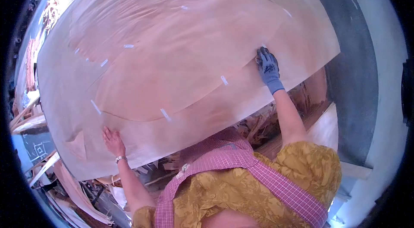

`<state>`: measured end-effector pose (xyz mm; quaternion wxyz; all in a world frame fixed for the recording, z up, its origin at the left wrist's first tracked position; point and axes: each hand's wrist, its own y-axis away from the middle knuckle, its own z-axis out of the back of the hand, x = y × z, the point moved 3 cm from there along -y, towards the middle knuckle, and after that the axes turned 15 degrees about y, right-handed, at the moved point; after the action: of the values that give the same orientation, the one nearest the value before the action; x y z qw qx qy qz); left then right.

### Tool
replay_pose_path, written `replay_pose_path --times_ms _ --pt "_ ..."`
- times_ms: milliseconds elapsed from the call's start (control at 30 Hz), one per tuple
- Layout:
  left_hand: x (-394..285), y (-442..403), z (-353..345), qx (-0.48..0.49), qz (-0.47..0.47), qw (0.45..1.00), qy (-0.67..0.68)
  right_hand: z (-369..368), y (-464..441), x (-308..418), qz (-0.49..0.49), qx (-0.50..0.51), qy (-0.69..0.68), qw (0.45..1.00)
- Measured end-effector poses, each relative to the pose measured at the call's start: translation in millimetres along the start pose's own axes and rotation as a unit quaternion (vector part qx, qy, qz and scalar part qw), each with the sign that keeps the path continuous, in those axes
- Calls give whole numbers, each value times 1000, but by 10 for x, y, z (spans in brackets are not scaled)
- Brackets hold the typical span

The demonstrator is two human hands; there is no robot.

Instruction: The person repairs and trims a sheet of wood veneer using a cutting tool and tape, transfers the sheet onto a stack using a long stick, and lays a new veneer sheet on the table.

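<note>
One broad, pale wood-toned sheet (172,73) fills the middle of the view. Near edge slants from 8 toward 2 o'clock; far side runs out of sight at 12, so its full long axis cannot be told. A curved seam (198,101) crosses it, low at 7, rising to 2. Short white strips (165,114) lie along the seam and farther up; surface rippled toward 11.

Left hand (114,142): bare, at 8 o'clock, laid on the sheet near its near edge, fingers extended with narrow gaps, pointing toward 11; grips nothing. Metal watch (121,159) on the wrist.

Right hand (268,66): blue-grey glove, at 2 o'clock, fingers close together and bent, tips down at the seam beside a white strip. Whether it pinches anything: cannot tell.

Wood scraps (258,126) show beyond the near edge at 5; dark surface (355,77) at 3.
</note>
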<state>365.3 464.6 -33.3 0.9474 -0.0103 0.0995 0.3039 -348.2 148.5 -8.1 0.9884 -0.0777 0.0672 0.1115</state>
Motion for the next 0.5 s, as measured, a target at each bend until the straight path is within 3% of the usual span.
replay_pose_path --times_ms 100,200,300,400,500 --pt "345 -115 -317 -2 -82 995 -61 32 -43 -37 14 -43 21 999" --pt "-183 -144 -126 -43 10 999 -10 -36 -100 113 35 -78 19 996" --pt "-199 -158 -235 -125 -50 991 7 -29 -125 229 54 -62 -18 996" --pt "-201 -145 -172 -65 28 997 -17 -139 -103 162 58 -52 -47 996" --pt "-204 -113 -183 -123 1 992 -21 -36 -75 210 60 -56 -33 996"
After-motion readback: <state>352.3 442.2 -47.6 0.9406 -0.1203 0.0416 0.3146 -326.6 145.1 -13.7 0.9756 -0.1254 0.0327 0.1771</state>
